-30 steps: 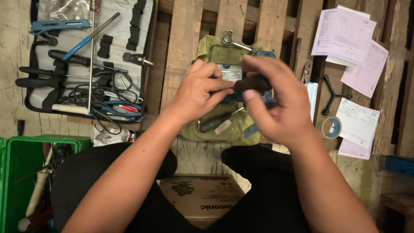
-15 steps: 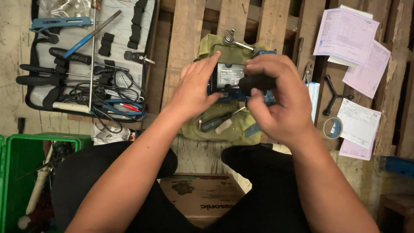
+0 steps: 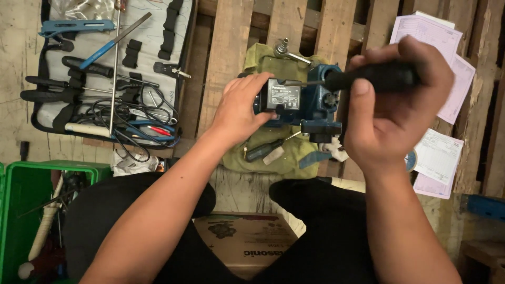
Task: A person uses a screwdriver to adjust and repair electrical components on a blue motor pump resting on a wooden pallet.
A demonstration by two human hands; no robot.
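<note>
We see a wooden pallet (image 3: 226,47) as the surface | an olive cloth (image 3: 263,158) lies at its middle, bearing a blue motor unit (image 3: 310,102) | an open tool roll (image 3: 105,79) rests at left | pink and white paper sheets (image 3: 447,68) lie at right

A blue motor unit (image 3: 307,100) is steadied by the left hand (image 3: 239,108); a black-handled screwdriver (image 3: 376,77) is gripped by the right hand (image 3: 392,105).

A wooden pallet (image 3: 226,47) fills the top middle of the frame, its slats running up and down — worn and unpainted. A pale, scuffed concrete floor (image 3: 16,137) shows at the left edge. A green crate (image 3: 21,173) sits at lower left, a cardboard box (image 3: 244,244) at bottom centre — lit evenly.
</note>
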